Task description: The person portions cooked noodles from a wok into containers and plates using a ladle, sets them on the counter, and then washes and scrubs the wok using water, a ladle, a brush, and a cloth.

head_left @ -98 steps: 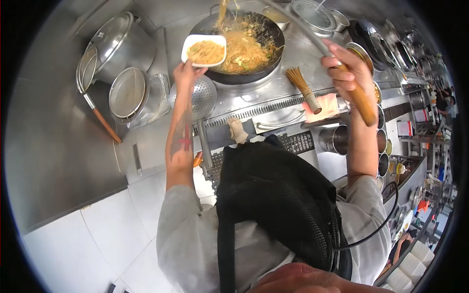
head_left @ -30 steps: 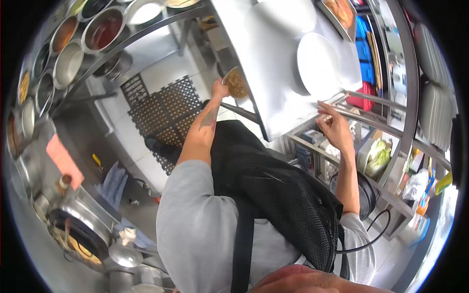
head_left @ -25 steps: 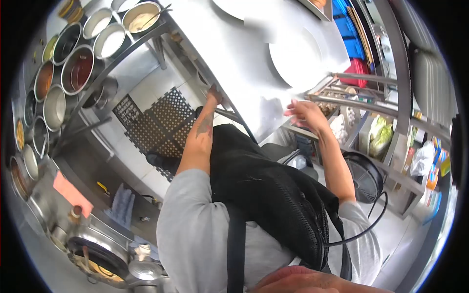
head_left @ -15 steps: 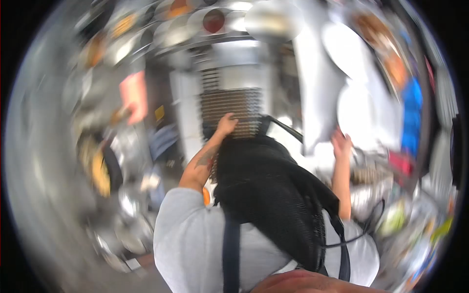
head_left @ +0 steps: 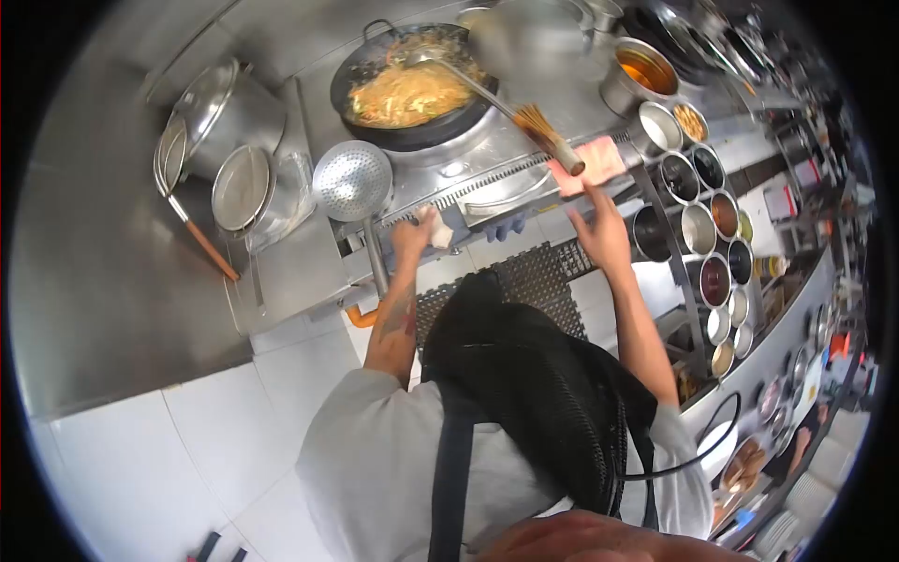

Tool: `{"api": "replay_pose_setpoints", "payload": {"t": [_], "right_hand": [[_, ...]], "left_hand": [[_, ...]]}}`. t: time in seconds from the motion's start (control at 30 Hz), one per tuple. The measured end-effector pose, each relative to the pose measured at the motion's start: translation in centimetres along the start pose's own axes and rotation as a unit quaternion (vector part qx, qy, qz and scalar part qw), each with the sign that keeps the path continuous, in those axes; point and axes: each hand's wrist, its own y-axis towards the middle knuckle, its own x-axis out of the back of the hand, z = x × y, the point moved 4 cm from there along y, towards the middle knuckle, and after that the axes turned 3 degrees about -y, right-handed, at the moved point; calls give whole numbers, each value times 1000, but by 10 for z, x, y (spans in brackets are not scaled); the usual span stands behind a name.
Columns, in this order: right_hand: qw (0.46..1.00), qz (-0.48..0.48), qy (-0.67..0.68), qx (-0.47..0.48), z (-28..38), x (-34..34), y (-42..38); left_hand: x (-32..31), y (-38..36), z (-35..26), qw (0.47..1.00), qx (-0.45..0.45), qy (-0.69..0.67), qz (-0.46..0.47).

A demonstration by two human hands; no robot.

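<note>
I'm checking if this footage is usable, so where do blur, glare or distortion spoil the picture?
Head view: fisheye bending, strong toward the black-cornered edges; head view, top: a blurred patch just right of the wok hides detail; head view: shine on the steel counter, while the perforated ladle looks fairly sharp.

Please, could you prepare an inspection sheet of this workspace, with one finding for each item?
Surface: steel counter, reflective.
Job's things: wok containing noodles, ladle resting in it; beige cloth at the counter's front edge; pink cloth near the edge.
Clutter: perforated skimmer; brush, handle end over the pink cloth.
Hands: left hand at the beige cloth, grip unclear; right hand open by the pink cloth, contact unclear.
Cables: black cord beside the right sleeve.
Surroundings: white tiled floor, perforated black mat.
</note>
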Motion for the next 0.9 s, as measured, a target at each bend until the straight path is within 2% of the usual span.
{"api": "replay_pose_setpoints", "payload": {"t": [0.07,0.13,0.17,0.23,0.27,0.3,0.33,0.37,0.4,0.43,0.5,0.57,0.6,0.63,0.67,0.7,0.73,0.8,0.87,0.9], "right_hand": [[992,-11,-87,93,14,-52,88],[971,51,-221,79,23,-104,150],[968,54,-227,91,14,-130,176],[927,223,-301,25,-15,-185,210],[924,225,-305,38,-11,-185,223],[951,224,-211,24,-6,-180,232],[968,222,-114,9,-2,-175,241],[967,228,-116,13,8,-170,254],[967,227,-111,3,16,-164,267],[969,226,-104,-10,16,-164,278],[973,216,-80,28,15,-190,315],[931,351,-92,44,45,-200,333],[927,361,-88,52,46,-200,331],[924,321,-122,168,53,-196,324],[908,274,-154,277,59,-186,311],[884,291,-197,308,60,-162,298],[858,305,-240,337,53,-132,284],[809,253,-336,411,21,-96,264],[779,318,-400,364,-39,-91,270],[781,313,-401,363,-48,-82,268]], "left_hand": [[-4,-14,-27,1000,12,-4,-28],[4,-23,-36,999,25,-6,-48],[8,-23,-39,999,12,-29,-26],[5,-22,-28,998,8,-64,-7],[-4,-17,-15,955,-28,-294,3],[-7,-14,-4,862,-65,-503,12],[0,-15,3,859,-60,-508,8],[4,-20,5,758,17,-645,96],[4,-28,0,627,92,-753,179],[9,-27,-14,628,97,-752,176],[13,-9,-65,516,118,-814,238],[16,27,-109,476,86,-835,260],[20,39,-131,467,126,-841,242],[30,52,-155,458,162,-845,224],[37,62,-175,486,178,-832,200],[41,74,-188,514,193,-817,178],[37,92,-193,515,195,-816,175],[21,115,-194,575,210,-771,175],[17,106,-195,592,218,-763,141],[19,103,-197,603,218,-760,110]]}}
